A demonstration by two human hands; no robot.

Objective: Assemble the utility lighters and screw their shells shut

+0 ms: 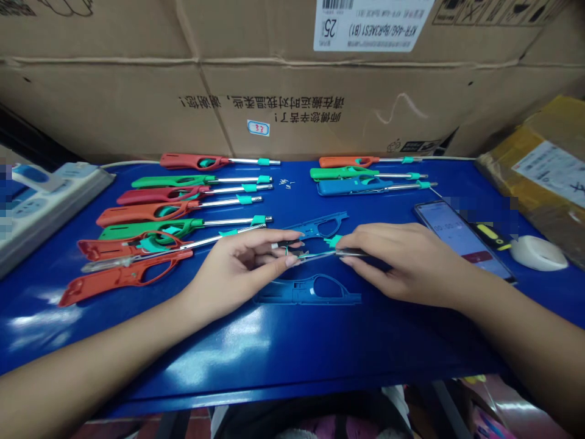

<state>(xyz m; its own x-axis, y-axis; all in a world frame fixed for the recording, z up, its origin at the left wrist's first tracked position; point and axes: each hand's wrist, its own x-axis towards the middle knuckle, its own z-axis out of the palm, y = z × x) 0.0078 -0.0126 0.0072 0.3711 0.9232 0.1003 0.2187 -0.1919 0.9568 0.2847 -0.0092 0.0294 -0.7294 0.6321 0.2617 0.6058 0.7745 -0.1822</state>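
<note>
Left hand (244, 262): pinching small wired parts (297, 253) between thumb and curled fingers, index finger stretched above; exact contact partly hidden.
Right hand (404, 262): pinching a slim metal rod (350, 252) between thumb and fingertips, with a teal piece (335, 242) just beside.
Rod and wired parts: held between both hands, above the middle of the blue table (219, 347).
Far shell half (315, 228): blue, lying just beyond the hands, toward the back edge.
Near shell half (292, 292): blue, lying on the front-edge side of the hands.
Left group: five closed lighters (141, 214), red, green and orange, toward the back-left corner; nearer the front, an opened orange lighter (123, 278) in two halves, clear tank (109, 264) between.
Right group: orange, green and blue lighters (345, 186) near the back edge.
Right side: phone (457, 235), white mouse (539, 253), taped carton (543, 146).
Left edge: white power strip (50, 204).
</note>
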